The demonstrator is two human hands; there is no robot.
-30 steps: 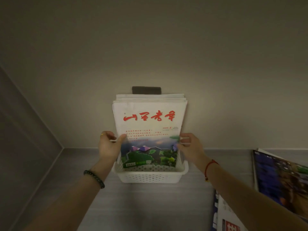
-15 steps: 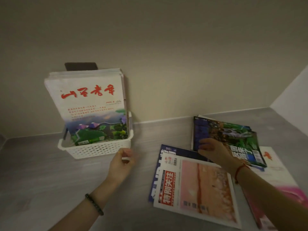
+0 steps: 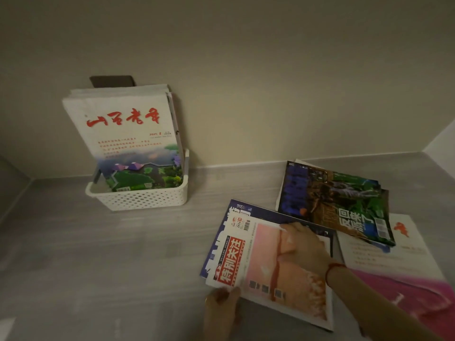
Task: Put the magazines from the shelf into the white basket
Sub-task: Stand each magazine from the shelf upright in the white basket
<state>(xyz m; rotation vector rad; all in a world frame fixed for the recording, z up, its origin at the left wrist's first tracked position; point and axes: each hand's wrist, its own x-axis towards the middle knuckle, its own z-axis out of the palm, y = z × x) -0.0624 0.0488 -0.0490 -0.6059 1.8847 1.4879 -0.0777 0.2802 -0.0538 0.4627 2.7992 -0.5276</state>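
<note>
A white perforated basket (image 3: 145,199) stands on the grey shelf at the back left. Several magazines stand upright in it, the front one white with red characters (image 3: 123,129). To the right, a pink-covered magazine (image 3: 266,271) lies on top of a dark blue one (image 3: 221,232). My right hand (image 3: 305,244) rests flat on the pink cover near its far edge. My left hand (image 3: 221,303) pinches that magazine's near left corner. Further right lie a dark green magazine (image 3: 337,200) and a white and pink one (image 3: 398,264).
The grey shelf surface (image 3: 86,254) runs to a beige back wall. Side walls close it at far left and far right. A dark brown block (image 3: 112,81) shows behind the basket's magazines.
The view swung right from the basket. My right hand came off the dark green magazine onto the pink one. My left hand left the basket and took the pink magazine's corner.
</note>
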